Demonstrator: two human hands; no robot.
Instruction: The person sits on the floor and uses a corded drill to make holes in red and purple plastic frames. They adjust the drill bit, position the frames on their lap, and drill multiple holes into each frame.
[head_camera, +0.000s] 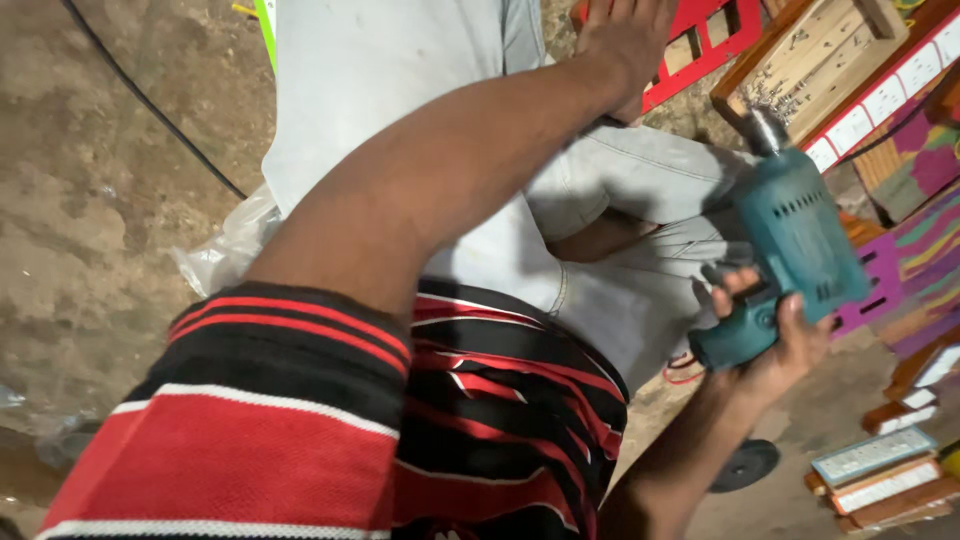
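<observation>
Teal drill (790, 250) gripped in right hand (775, 345), left hand (625, 35) well apart.

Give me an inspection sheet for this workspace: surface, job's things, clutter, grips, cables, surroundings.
Surface: bare, stained dirt or concrete floor; no bench seen.
Job's things: teal electric drill, chuck aimed toward a wooden frame; red slatted piece under the other hand.
Clutter: crumpled clear plastic bag; small stacked wood-framed panels; dark round disc on the floor.
Grips: right hand closed on the drill's handle; left hand pressed flat on the red slatted piece.
Cables: black cable running across the floor; thin red wire below the drill.
Surroundings: painted multicoloured wooden pieces at right; person sits in grey trousers and a red-black striped shirt.
</observation>
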